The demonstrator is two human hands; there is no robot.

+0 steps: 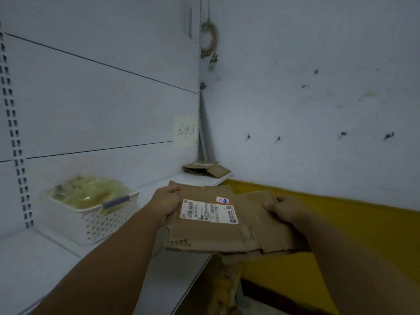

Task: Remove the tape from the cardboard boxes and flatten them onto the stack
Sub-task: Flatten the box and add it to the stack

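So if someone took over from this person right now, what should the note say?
Left hand grips the flattened box at its left edge; right hand grips its right edge.
The box is held in the air by the white shelf, label up.
The stack lies in the shelf's far corner.
Done: this box is flat.
Left: lay it on the stack; whether tape remains I cannot tell.

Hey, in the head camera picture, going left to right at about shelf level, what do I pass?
Slotted shelf upright → white perforated basket → left hand → shipping label on the flattened cardboard box → right hand → yellow wall band.
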